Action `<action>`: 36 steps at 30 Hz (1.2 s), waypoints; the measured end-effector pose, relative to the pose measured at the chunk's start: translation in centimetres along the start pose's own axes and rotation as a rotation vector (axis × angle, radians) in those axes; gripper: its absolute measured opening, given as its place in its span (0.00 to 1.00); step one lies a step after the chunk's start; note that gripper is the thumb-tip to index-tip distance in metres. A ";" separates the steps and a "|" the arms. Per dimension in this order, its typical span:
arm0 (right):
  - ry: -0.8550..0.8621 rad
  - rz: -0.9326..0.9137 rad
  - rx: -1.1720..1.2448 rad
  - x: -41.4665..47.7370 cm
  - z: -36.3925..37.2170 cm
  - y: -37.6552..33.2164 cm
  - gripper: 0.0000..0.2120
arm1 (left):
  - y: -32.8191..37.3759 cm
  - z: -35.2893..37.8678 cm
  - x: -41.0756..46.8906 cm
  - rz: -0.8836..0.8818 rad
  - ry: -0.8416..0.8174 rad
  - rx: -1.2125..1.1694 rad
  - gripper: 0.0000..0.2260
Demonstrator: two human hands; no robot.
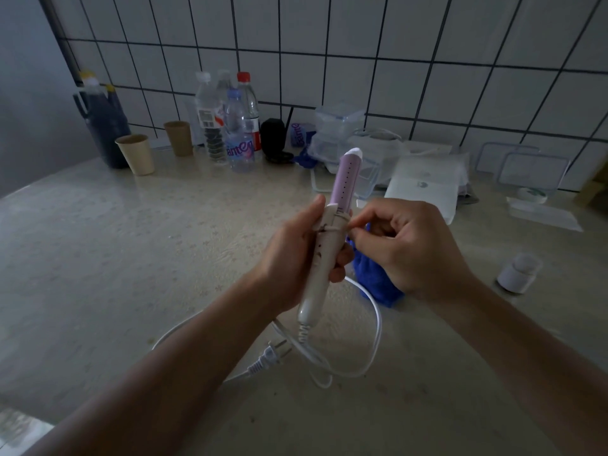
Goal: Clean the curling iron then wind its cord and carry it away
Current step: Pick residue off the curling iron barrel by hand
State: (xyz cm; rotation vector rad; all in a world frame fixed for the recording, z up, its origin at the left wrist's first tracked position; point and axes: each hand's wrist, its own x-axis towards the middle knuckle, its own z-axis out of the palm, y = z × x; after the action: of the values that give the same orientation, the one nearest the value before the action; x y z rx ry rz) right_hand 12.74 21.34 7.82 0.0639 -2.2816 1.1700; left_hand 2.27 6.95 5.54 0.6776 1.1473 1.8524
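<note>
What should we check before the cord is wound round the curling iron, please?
1. Grip on the curling iron: the left hand holds its white handle, barrel pointing up. Ok.
2. Plug: unplugged, lying on the countertop. Ok.
3. Cord: lies in loose loops on the countertop, no knot seen. Ok.
4. Right hand free for the cord: its fingers are curled at the handle's collar. Not ok.
5. Handle clean: dark marks near the collar; dirt or buttons, cannot tell.
6. Blue cloth within reach: just under the right hand. Ok.
</note>
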 end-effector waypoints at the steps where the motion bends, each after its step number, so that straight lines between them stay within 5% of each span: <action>1: 0.019 0.006 -0.024 0.0 0.1 0.1 0.10 | 0.0 -0.1 0.1 -0.007 0.001 -0.003 0.23; 36: 0.060 0.030 -0.048 0.4 0.0 0.3 0.07 | 0.0 -0.5 -0.2 -0.002 -0.027 -0.057 0.23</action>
State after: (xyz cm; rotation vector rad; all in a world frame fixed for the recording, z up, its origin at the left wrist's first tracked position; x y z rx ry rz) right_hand 12.34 21.58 7.81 -0.0236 -2.2641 1.1161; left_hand 2.00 6.54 5.30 0.6669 1.0730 1.8622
